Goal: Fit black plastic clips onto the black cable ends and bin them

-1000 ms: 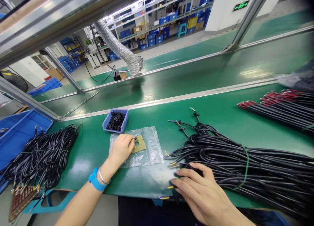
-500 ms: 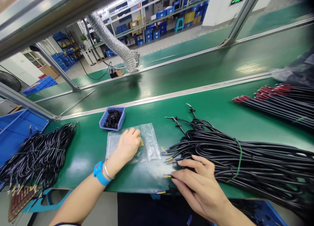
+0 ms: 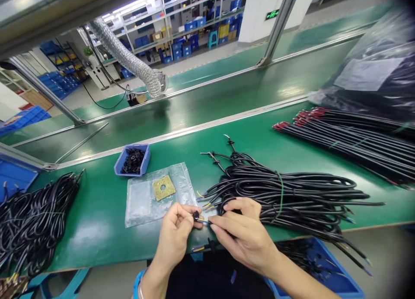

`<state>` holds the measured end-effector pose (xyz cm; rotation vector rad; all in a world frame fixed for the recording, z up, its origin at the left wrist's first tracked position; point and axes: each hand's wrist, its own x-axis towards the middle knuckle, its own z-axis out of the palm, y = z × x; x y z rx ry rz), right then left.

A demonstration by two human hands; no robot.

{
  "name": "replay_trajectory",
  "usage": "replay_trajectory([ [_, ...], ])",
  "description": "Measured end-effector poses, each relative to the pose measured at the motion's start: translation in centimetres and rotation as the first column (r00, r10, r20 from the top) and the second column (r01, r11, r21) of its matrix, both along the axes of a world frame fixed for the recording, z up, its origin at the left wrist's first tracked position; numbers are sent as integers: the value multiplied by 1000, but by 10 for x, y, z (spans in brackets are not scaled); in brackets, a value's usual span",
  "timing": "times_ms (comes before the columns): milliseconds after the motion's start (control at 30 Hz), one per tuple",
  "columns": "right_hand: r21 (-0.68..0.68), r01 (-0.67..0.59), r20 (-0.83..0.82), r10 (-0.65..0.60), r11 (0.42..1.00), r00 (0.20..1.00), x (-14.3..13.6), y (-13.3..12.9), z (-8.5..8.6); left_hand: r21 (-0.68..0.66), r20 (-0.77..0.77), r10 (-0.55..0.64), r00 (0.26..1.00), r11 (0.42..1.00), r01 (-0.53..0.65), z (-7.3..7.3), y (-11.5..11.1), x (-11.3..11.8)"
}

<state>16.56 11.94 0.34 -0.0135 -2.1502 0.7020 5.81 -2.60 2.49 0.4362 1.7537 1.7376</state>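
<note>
Between the fingertips of my left hand is a small black grommet. My right hand pinches a black cable whose stripped end shows thin coloured wires, blue and yellow among them. The wire tips reach the grommet; whether they pass through it is too small to tell. A yellow square sponge with a hole in its middle lies behind my left hand, on a clear plastic bag. Right of my hands spreads a bundle of black cables bound with a green tie; two of its ends carry black grommets.
A small blue bin full of black grommets stands behind the bag. Another cable bundle lies at the left. Red-tipped cables and a large plastic bag are at the right. Below the table edge sits a blue crate.
My left hand has left the sponge and come right and nearer, now holding a grommet against the wire ends. The sponge is uncovered. My right hand stays at the cable; the view has turned right.
</note>
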Motion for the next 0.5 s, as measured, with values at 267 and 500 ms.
replay_trajectory([
  [267, -18, 1, 7, -1, 1000, 1000, -3, -1, 3, 40, -3, -56, 998, 998, 57, -1, -9, -5],
  [500, -27, 2, 26, -1, 1000, 1000, -1, 0, 5, 43, -85, -159, 984, 986, 163, -4, -17, -7],
])
